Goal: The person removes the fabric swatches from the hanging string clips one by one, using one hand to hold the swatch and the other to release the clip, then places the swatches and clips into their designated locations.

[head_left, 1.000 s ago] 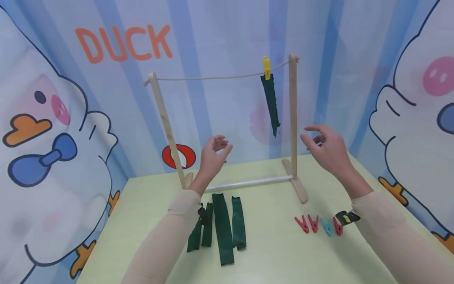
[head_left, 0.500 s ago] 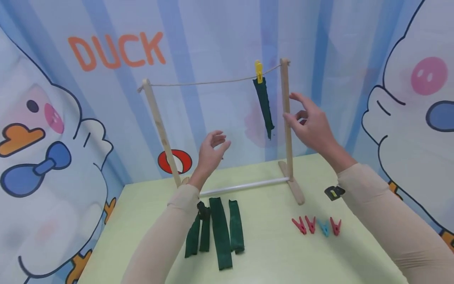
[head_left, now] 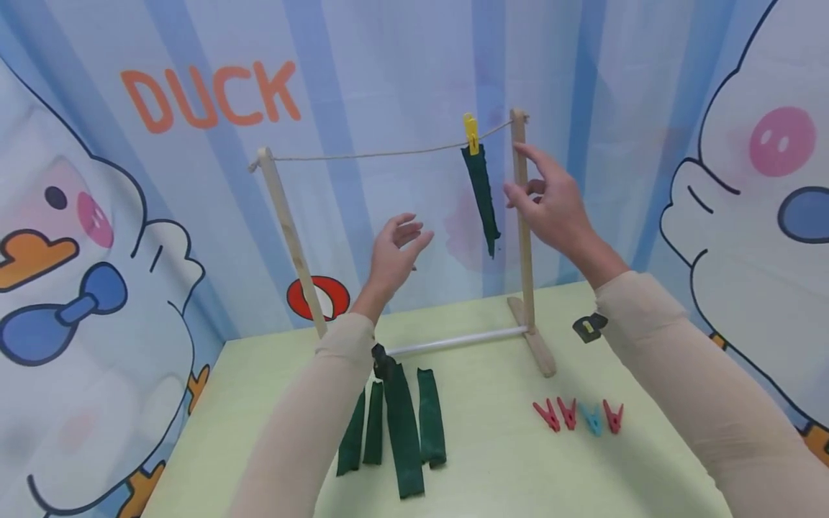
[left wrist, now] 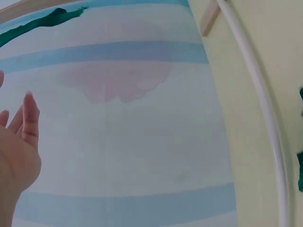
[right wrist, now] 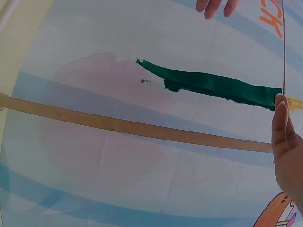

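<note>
A dark green cloth strip (head_left: 480, 198) hangs from a cord (head_left: 369, 155), held by a yellow clothespin (head_left: 471, 135) near the right wooden post (head_left: 525, 280). My right hand (head_left: 558, 205) is raised at that post, fingers loosely bent with nothing between them. In the right wrist view its fingertips (right wrist: 281, 101) overlap the strip's (right wrist: 213, 82) clipped end. My left hand (head_left: 393, 255) hovers below the cord's middle, left of the hanging strip, with relaxed fingers and nothing in them. The left wrist view shows part of that hand (left wrist: 19, 151) and the strip's loose end (left wrist: 52, 19).
Several green cloth strips (head_left: 403, 439) lie on the pale table (head_left: 492, 460), partly behind my left sleeve. To the right are red clothespins (head_left: 567, 412) and a blue clothespin (head_left: 591, 419). A white bar (head_left: 460, 338) joins the stand's posts, before a duck-print curtain (head_left: 388, 65).
My right hand has risen and moved left to the right post. The left hand has lifted slightly. The head view has shifted a little; strips and clothespins stay in place.
</note>
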### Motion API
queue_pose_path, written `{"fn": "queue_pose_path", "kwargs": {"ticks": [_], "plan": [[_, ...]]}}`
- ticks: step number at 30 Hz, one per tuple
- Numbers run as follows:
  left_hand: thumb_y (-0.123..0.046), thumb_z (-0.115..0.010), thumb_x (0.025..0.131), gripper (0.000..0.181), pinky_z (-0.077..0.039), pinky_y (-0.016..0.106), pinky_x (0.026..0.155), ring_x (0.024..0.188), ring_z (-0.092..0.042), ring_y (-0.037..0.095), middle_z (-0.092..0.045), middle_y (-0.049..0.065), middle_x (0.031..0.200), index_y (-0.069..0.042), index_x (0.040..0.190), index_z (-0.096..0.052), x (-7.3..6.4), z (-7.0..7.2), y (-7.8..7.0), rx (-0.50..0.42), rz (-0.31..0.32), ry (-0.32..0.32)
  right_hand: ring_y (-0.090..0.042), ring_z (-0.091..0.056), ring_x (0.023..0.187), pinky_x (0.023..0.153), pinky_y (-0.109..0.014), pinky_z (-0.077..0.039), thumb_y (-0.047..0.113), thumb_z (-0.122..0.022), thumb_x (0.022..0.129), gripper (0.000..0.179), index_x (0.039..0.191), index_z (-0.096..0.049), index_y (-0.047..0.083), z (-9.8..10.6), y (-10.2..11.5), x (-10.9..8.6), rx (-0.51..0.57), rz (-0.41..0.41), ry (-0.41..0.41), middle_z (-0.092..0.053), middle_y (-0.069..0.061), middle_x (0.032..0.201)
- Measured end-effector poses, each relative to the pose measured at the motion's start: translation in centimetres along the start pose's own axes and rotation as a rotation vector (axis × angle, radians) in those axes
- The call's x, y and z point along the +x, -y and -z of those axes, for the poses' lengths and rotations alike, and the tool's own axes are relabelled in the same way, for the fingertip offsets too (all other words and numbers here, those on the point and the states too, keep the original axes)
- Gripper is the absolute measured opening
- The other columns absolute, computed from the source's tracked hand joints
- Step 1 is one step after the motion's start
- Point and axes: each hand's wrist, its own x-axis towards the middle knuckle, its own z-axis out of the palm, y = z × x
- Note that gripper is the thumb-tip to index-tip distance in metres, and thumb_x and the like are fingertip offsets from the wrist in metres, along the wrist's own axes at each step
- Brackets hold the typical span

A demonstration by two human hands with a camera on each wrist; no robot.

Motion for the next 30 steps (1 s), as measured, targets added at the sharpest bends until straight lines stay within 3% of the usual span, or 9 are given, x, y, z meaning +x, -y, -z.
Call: {"fn": "queue_pose_path", "kwargs": {"ticks": [3,7,12,17,24,30], "plan": [[-0.028,-0.07,0.095,0.051,-0.054,0.032,0.061,0.127,-0.055,0.022,-0.063,0.005,0.132,-0.013,0.14,-0.052,0.6,-1.3,-0.6,-0.015,-0.003,0.009,-0.008,-0.065,0.072,0.069,-0.019,-0.052,0.025,-0.059,0.102,0.055,0.153,-0.04,0.021,0.0,0.0,0.5,0.01,0.001,-0.007,-0.059,-0.011,0.12],[-0.03,-0.07,0.096,0.051,-0.057,0.034,0.066,0.126,-0.056,0.02,-0.063,0.004,0.131,-0.013,0.14,-0.052,0.9,-2.6,-0.8,0.004,0.015,0.011,-0.012,-0.067,0.072,0.068,-0.02,-0.053,0.025,-0.059,0.102,0.054,0.152,-0.041,0.021,-0.2,0.2,1.0,0.02,0.008,-0.013,-0.059,-0.011,0.121],[-0.029,-0.069,0.096,0.05,-0.058,0.034,0.068,0.127,-0.056,0.021,-0.062,0.006,0.134,-0.013,0.14,-0.051,1.3,-3.2,-0.6,-0.007,0.021,0.014,-0.013,-0.066,0.07,0.068,-0.02,-0.053,0.026,-0.058,0.102,0.054,0.153,-0.04,0.024,-0.7,0.9,2.1,-0.017,0.02,-0.006,-0.059,-0.007,0.128],[-0.029,-0.068,0.097,0.051,-0.058,0.036,0.069,0.126,-0.056,0.019,-0.06,0.01,0.138,-0.013,0.142,-0.05,2.0,-3.3,-1.3,-0.032,-0.003,0.027,-0.015,-0.066,0.072,0.069,-0.024,-0.054,0.028,-0.056,0.104,0.055,0.155,-0.037,0.028,-1.7,1.7,3.4,-0.02,-0.016,0.04,-0.059,-0.007,0.13],[-0.02,-0.066,0.098,0.047,-0.056,0.027,0.065,0.122,-0.06,0.016,-0.06,0.01,0.138,-0.011,0.142,-0.05,3.4,-3.7,-3.3,-0.114,0.01,0.026,-0.018,-0.068,0.083,0.074,-0.025,-0.055,0.029,-0.052,0.105,0.056,0.157,-0.032,0.023,-2.8,2.4,5.0,0.016,-0.034,0.08,-0.038,0.004,0.157],[-0.017,-0.064,0.1,0.048,-0.058,0.029,0.075,0.126,-0.056,0.015,-0.055,0.01,0.144,-0.01,0.145,-0.047,3.0,-4.6,-3.3,-0.213,0.03,0.041,-0.017,-0.067,0.085,0.075,-0.026,-0.054,0.026,-0.048,0.107,0.055,0.158,-0.029,0.019,-3.1,3.1,5.6,0.036,-0.047,0.101,-0.03,0.007,0.161]]}}
